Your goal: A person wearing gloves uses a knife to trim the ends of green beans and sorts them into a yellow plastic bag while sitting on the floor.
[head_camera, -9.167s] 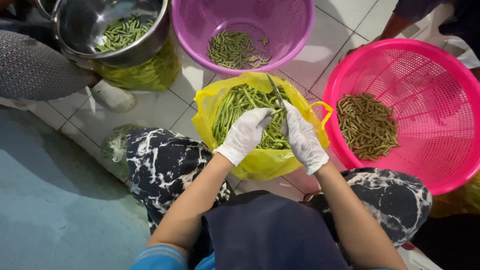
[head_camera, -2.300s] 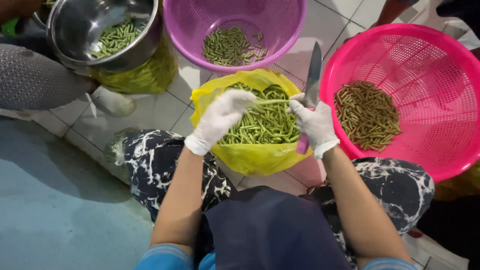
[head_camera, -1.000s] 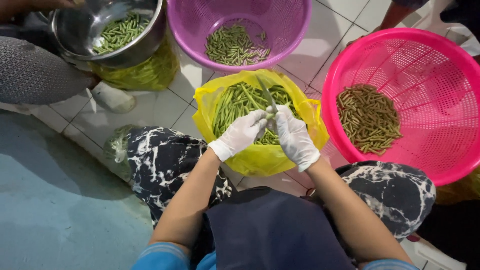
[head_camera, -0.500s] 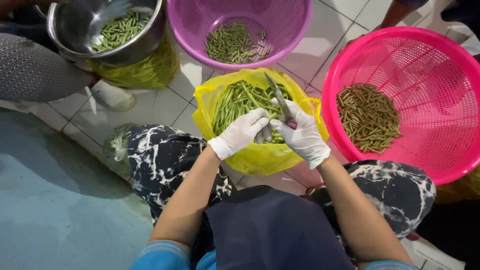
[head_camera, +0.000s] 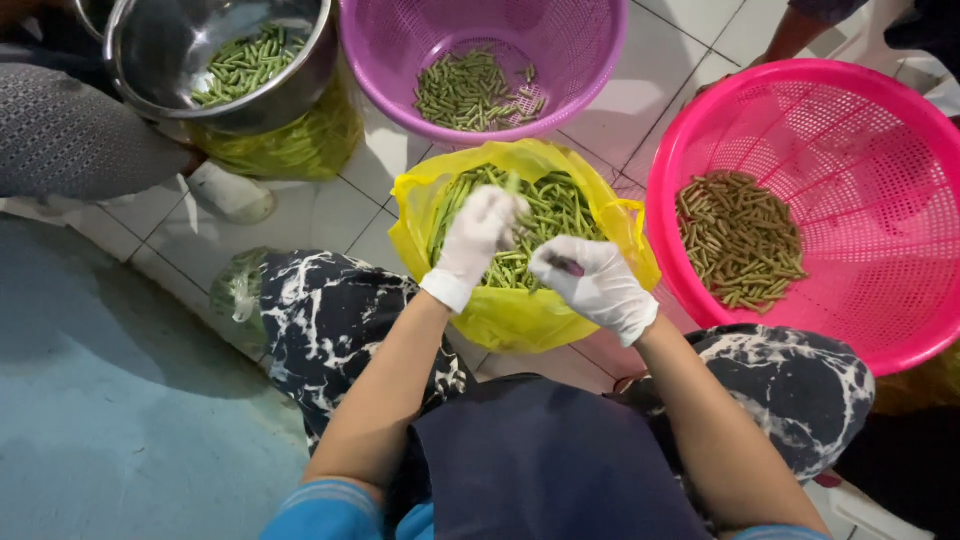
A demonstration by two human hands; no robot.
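A yellow plastic bag full of long green beans sits open between my knees. My left hand, in a white glove, is over the bag's middle with its fingers closed on a green bean whose tip sticks up above the fingers. My right hand, also gloved, is a fist over the bag's near right side. It grips a knife by its dark pink handle; the blade is hidden.
A purple basket with cut bean pieces stands beyond the bag. A large pink basket with brownish pieces is at the right. A steel pot of cut beans sits at the top left beside another person's grey-clad leg. The floor is white tile.
My hands, together over the bag half a second ago, have drawn apart. The knife blade that showed above my right hand is out of sight now.
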